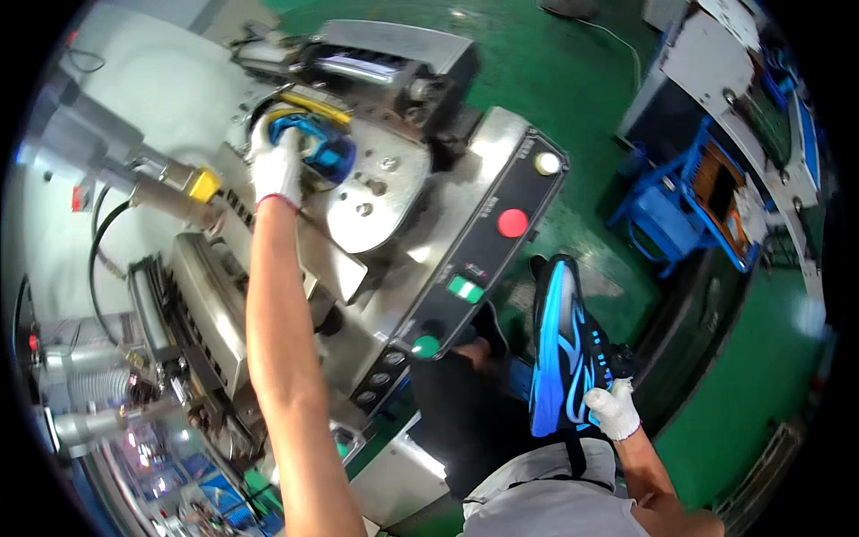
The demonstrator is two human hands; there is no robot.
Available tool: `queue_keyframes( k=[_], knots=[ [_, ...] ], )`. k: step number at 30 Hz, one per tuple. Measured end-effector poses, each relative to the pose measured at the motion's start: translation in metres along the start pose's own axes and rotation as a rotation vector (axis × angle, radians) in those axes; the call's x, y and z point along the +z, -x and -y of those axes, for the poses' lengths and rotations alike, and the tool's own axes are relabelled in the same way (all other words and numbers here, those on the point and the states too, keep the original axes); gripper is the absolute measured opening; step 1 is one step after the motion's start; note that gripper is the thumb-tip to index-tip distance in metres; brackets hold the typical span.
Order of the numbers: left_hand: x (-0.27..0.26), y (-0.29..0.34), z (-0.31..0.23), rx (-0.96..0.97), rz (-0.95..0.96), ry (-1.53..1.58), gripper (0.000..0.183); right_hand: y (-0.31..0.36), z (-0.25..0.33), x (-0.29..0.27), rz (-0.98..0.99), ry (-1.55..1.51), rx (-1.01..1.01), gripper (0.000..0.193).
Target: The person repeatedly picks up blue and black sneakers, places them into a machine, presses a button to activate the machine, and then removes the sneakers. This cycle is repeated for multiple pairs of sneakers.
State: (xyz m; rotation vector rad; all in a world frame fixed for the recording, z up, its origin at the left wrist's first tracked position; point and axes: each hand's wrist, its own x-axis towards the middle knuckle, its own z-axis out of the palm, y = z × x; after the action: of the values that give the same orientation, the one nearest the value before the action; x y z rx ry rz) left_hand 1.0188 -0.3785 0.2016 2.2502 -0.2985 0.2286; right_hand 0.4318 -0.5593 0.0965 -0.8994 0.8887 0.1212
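At the upper left, my left hand (pixel 275 168), in a white knitted glove, reaches into a metal machine (pixel 362 219). Its fingers are closed on a glossy blue shoe (pixel 329 154) seated against a yellow curved pad (pixel 315 106); motion blur and the hand hide part of that shoe. Down at the right, my right hand (pixel 614 410), also gloved in white, grips a black sports shoe (pixel 567 345) near its heel end. This shoe's bright blue sole is turned partly toward me, with its toe pointing away.
A slanted control panel (pixel 447 309) with a red button (pixel 512 223) and green switches edges the machine. Grey cylinders (pixel 116 148) and a black hose (pixel 94 259) are at the left. A blue stool (pixel 667 219) and a workbench (pixel 707 67) stand at the right on the green floor (pixel 555 107).
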Motion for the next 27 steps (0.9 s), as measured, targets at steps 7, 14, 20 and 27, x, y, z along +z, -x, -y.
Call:
queue_keyframes(
  k=[7,14,20,27],
  knots=[
    [0.021,-0.038,0.046,0.084,-0.227,-0.111,0.027,-0.013,0.009,-0.010,0.065,-0.055,-0.024,0.068],
    [-0.030,0.029,-0.045,-0.015,-0.429,0.256,0.030,0.014,0.030,-0.006,0.049,0.004,-0.048,0.052],
    [-0.106,0.177,-0.094,0.285,-0.433,0.251,0.033,0.005,0.027,0.004,-0.148,0.287,-0.093,0.023],
    [-0.164,0.404,-0.037,0.390,0.204,0.362,0.032,-0.045,0.103,0.064,-0.021,0.159,-0.619,0.036]
  ],
)
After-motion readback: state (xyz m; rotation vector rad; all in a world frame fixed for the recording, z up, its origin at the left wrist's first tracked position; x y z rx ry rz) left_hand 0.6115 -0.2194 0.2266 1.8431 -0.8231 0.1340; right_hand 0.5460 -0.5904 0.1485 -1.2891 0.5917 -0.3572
